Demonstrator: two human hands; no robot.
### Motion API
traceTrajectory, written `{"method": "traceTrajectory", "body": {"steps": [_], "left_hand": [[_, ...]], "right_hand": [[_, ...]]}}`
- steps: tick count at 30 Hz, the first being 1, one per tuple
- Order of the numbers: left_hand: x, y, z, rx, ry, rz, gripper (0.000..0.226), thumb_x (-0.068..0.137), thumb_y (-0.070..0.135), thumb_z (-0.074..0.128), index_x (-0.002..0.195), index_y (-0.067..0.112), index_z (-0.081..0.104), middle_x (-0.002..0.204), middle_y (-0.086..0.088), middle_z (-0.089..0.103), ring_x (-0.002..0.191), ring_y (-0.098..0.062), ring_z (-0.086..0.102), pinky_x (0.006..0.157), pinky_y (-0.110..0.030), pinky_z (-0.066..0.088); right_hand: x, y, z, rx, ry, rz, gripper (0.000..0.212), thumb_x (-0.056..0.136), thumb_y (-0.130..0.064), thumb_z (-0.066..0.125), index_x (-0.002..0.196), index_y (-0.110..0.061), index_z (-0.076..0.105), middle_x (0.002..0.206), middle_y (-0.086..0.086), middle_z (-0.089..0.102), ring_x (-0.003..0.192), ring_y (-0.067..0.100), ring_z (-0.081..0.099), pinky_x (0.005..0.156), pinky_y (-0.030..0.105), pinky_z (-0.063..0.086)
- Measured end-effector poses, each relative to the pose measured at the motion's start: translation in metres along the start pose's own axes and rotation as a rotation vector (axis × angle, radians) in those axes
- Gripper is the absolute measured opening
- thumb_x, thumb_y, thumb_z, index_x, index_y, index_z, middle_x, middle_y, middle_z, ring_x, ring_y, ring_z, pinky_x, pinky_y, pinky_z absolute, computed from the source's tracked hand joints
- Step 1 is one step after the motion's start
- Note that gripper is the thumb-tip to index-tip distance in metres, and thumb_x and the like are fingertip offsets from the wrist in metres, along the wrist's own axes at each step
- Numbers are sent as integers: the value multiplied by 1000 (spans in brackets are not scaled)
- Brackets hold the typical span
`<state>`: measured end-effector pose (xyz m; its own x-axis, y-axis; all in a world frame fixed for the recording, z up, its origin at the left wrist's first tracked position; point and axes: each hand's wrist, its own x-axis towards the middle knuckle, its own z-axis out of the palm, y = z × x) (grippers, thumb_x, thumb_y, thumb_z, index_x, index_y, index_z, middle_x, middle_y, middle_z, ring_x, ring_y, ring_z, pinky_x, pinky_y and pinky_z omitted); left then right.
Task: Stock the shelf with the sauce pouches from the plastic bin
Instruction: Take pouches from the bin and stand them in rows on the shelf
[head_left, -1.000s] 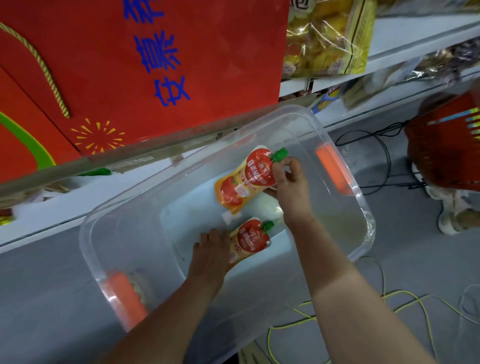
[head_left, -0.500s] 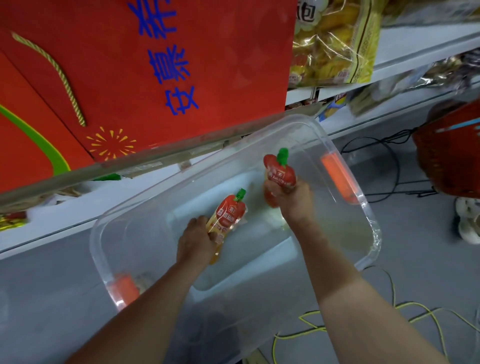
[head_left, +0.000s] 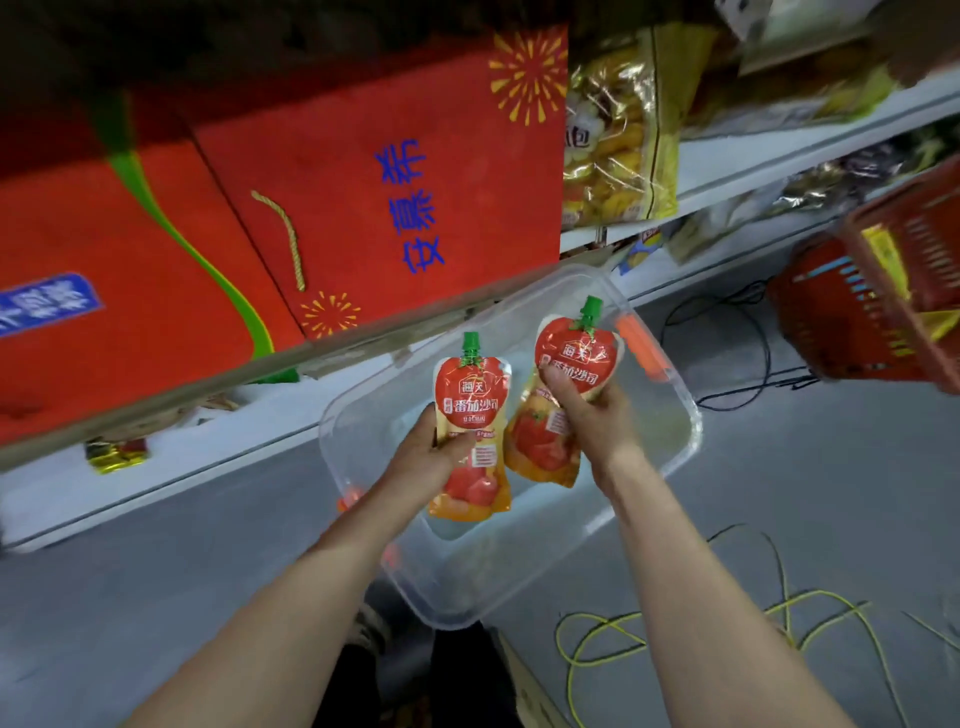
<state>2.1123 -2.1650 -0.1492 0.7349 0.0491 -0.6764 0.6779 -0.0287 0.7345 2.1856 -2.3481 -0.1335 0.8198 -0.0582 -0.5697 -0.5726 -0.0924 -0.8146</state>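
Red boxes (head_left: 156, 270): on the shelf, filling the view from 9 to 12 o'clock. Blue print, a green stripe and a rope handle are visible.
Shelf (head_left: 208, 387): the grey front edge runs under the boxes and rises toward 2 o'clock.
Gold packet (head_left: 117, 454): small, on the white ledge below the shelf edge, at 9 o'clock.
Left hand (head_left: 426, 457): grasps the left pouch, thumb across the front, fingers behind.
Left pouch (head_left: 472, 395): upright, green cap at 12 o'clock. It is held above the bin, just below the shelf edge.
Right pouch (head_left: 576, 353): at 3 o'clock of the left pouch, cap tilted toward 1 o'clock, also above the bin. Cannot tell whether the two pouches touch.
Right hand (head_left: 597, 415): grasps the right pouch at mid-body, thumb on the front.
Bin (head_left: 467, 582): clear plastic, below both hands.
Latch (head_left: 641, 345): orange, on the bin, at 3 o'clock of the right pouch.
Snack bag (head_left: 618, 140): yellow, on the upper shelf at 1 o'clock.
Black cable (head_left: 763, 364): on the grey floor between bin and basket.
Basket (head_left: 872, 312): red, at 3 o'clock, near the frame edge.
Yellow cord (head_left: 675, 623): looped on the floor at 5 o'clock.
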Motion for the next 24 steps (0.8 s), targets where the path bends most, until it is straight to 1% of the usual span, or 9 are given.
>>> {"method": "traceTrajectory", "body": {"steps": [3,6,8,10,12,14,16,20,24], "left_hand": [[-44,25,-25,-42,26,91,31,95,33,58,125,28,54,113,12,68,107,-9,64,86,-23,50],[-90,46,-61,4,94,160,32,90,38,63,120,27,58,115,7,69,108,-16,64,97,-37,50],[-121,61,-86,2,119,223,34,87,38,66,117,24,61,113,3,70,104,-14,65,96,-39,51],[-149,75,-110,-19,121,304,25,92,25,64,116,17,61,108,1,71,95,-9,65,89,-33,52],[-177,90,-135,-35,126,387,18,93,19,62,111,19,63,101,4,72,89,-6,66,82,-27,51],[-202,106,-159,-58,117,459,15,92,20,63,107,24,64,99,7,74,90,-5,68,79,-24,52],[-224,122,-184,-89,114,532,17,92,17,63,108,22,64,101,3,74,94,-9,69,81,-27,54],[-272,163,-227,-122,202,702,18,91,10,62,108,16,63,94,8,74,87,-3,68,78,-20,54],[-313,209,-270,-181,292,832,15,92,13,62,106,18,63,93,4,73,82,-4,69,76,-19,56]], "right_hand": [[-46,-36,14,39,-13,-31,28,83,-31,77,106,-18,69,99,1,76,91,17,74,80,31,58],[-95,-69,35,37,-34,-124,13,83,-27,77,91,-18,72,86,-5,77,82,9,73,73,26,57],[-126,-90,51,57,-62,-200,17,84,-24,76,96,-12,73,83,-6,77,78,7,73,68,22,54],[-155,-111,71,78,-97,-275,27,85,-20,75,109,-9,69,89,-5,77,81,7,72,68,21,54],[-181,-132,91,98,-136,-352,30,86,-15,74,114,-12,65,97,-3,76,87,9,72,70,21,55],[-202,-153,108,104,-182,-423,29,88,-16,71,116,-14,64,104,1,75,95,14,72,79,28,58],[-220,-175,125,101,-234,-491,30,92,-22,68,120,-14,62,110,4,74,102,21,71,86,35,58],[-249,-227,160,142,-282,-584,27,98,-19,57,124,-9,57,105,2,73,94,17,71,78,33,56],[-278,-289,197,94,-340,-702,16,98,-20,58,113,-18,61,96,-4,74,85,12,72,72,30,57]]}}
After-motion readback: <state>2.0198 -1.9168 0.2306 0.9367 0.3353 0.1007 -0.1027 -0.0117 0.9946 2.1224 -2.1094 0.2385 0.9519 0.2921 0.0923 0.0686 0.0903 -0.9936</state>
